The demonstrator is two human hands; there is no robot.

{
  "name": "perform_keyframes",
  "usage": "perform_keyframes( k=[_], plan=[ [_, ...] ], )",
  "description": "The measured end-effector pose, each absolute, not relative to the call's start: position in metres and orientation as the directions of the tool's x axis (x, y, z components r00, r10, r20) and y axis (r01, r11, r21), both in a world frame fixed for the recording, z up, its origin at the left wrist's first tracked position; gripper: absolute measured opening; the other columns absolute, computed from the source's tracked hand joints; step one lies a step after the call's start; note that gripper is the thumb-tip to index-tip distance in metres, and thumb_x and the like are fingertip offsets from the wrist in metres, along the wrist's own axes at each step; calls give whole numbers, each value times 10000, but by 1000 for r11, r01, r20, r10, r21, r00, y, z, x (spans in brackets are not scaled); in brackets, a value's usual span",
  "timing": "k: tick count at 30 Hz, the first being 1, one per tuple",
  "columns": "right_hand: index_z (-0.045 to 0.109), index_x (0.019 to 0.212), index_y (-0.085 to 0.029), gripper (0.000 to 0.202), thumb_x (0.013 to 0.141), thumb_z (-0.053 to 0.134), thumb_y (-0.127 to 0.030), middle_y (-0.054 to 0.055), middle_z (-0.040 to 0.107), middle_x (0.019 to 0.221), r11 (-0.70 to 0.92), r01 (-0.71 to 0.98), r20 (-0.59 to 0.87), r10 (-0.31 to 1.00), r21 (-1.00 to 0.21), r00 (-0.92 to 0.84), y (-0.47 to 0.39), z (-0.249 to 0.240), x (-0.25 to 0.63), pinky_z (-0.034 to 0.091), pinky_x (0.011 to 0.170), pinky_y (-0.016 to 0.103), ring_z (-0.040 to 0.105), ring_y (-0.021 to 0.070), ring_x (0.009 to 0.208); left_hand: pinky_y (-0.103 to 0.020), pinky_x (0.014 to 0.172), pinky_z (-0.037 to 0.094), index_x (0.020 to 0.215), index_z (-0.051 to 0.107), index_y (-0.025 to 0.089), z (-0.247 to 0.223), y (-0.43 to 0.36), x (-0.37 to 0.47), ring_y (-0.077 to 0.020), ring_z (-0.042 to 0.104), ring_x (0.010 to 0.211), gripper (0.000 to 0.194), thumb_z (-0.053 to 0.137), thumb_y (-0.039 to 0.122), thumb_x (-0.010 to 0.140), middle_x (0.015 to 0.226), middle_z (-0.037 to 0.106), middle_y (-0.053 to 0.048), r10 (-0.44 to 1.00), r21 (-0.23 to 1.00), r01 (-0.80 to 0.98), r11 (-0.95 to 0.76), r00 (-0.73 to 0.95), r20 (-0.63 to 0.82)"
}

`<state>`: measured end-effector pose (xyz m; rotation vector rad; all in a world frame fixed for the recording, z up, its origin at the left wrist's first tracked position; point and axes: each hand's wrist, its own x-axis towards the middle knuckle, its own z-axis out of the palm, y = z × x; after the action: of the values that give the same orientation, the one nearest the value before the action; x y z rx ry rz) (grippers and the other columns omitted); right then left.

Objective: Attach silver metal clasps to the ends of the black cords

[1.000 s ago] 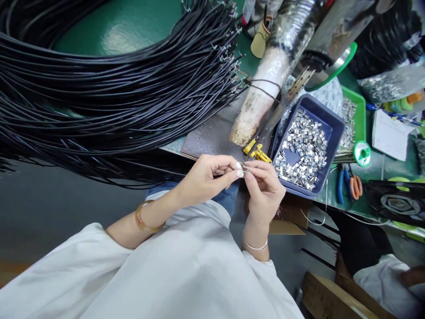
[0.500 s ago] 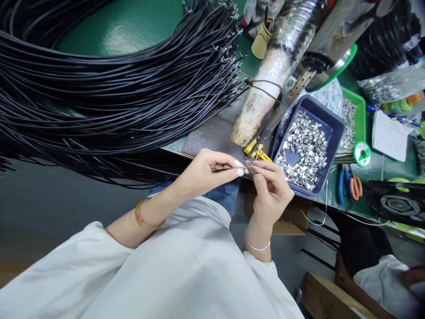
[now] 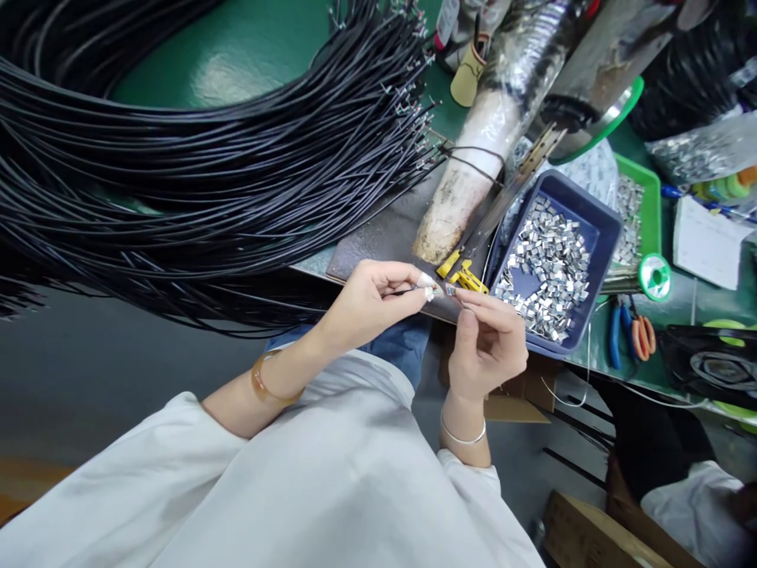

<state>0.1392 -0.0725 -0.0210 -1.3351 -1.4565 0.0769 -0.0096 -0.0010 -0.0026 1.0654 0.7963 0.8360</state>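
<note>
Wire end (image 3: 436, 291) and metal bit (image 3: 450, 290), close between hands

Left of left hand (image 3: 367, 298): black cables (image 3: 236, 166), heaped. In left hand: wire end, pinched in white-wrapped fingertips (image 3: 426, 281); could splay or bend if pressed off-line. Just right of it: metal bit, tiny, at the near edge of right hand (image 3: 488, 341); seemingly pinched, cannot tell if touching wire end. Could spin or drop if gripped too near its rim. Just beyond right hand: yellow tool (image 3: 470, 278); could snag if brushed. Right of right hand: tray (image 3: 610, 233) of metal pieces (image 3: 553, 272); easy to lose a dropped one there.
</note>
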Motion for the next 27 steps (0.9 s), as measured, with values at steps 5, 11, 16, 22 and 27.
perform_keyframes(
  k=[5,11,16,22,27],
  plan=[
    [661,932,-219,161,862,702,-80,22,782,995,402,700,679,716,-591,162,-70,-23,141,637,807,325,761,165,910,-186,563,418,691,726,122,-5,-1,-9,-79,505,592,99,715,205,744,631,622,4,884,954,-189,231,451,-125],
    [650,924,-216,190,832,740,-75,27,790,999,429,762,730,679,-485,82,-69,-25,144,638,786,294,766,158,878,-185,532,398,668,725,121,-4,1,-7,-80,490,570,117,717,213,740,605,612,2,885,963,-153,220,446,-131],
    [651,938,-215,184,843,729,-78,33,778,1016,392,779,735,667,-489,126,-68,-26,142,644,787,304,759,160,897,-164,533,428,679,746,120,-2,1,-4,-80,533,585,80,692,163,721,648,668,-5,900,967,-175,186,424,-96],
    [664,946,-215,173,856,719,-79,26,768,1016,350,773,701,694,-530,167,-65,-23,137,647,789,314,749,158,915,-150,542,451,696,762,117,-3,2,-2,-80,552,602,102,678,156,737,658,683,-11,925,979,-163,119,377,-49],
    [667,942,-214,176,857,708,-65,23,761,1016,359,722,678,707,-591,203,-62,-23,136,648,785,319,743,161,936,-149,520,441,721,768,109,-3,3,-1,-79,546,583,118,687,189,749,644,678,-15,930,983,-136,121,362,-65]
  ],
)
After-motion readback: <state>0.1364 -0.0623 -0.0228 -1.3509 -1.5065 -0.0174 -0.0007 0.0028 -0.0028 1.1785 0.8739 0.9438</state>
